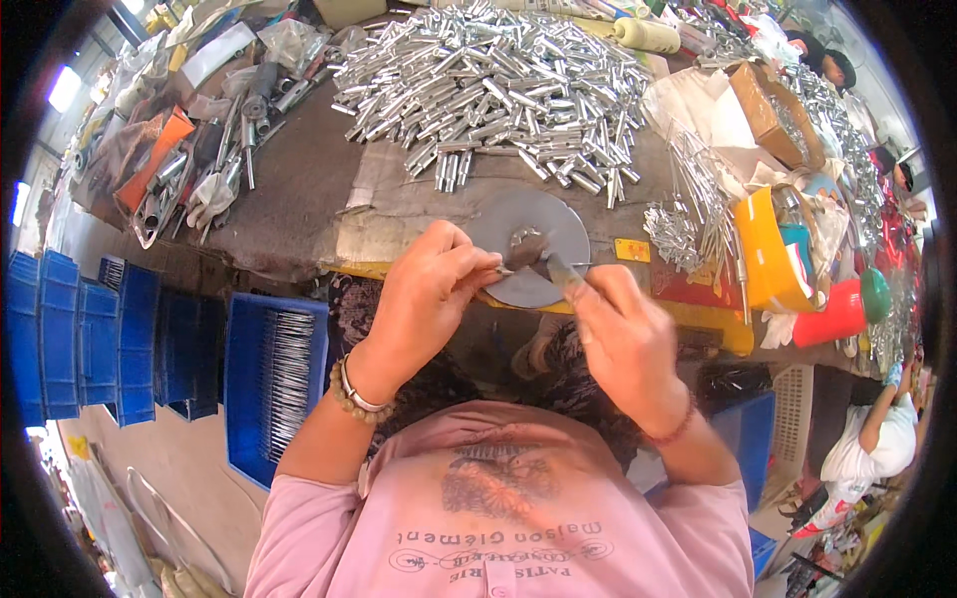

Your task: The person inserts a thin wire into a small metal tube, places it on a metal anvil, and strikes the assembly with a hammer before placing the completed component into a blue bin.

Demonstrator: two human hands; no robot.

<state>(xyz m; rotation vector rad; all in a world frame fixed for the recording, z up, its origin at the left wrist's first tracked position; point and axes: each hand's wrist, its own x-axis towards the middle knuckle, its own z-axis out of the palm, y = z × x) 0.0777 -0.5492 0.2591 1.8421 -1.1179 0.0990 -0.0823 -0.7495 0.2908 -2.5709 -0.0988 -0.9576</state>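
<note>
My right hand (630, 339) grips the handle of a hammer (562, 269), which is smeared by motion. Its dark head is over a round grey metal disc (558, 221) at the table's front edge. On the disc's left side, the thumb and forefinger of my left hand (424, 289) pinch a small metal part (505, 269), mostly hidden by the fingertips. Close to the hammer head, something small and shiny (524, 235) lies on the disc, too small to make out. Beyond it spreads a large heap of silvery metal tubes (488, 90).
Thin metal rods (703, 184), a yellow cut-open container (770, 249) and a red cup (829, 314) occupy the right side. Tools and bags (199, 149) crowd the left. Blue crates (239, 399) stand below on the left. A co-worker (882, 439) is at far right.
</note>
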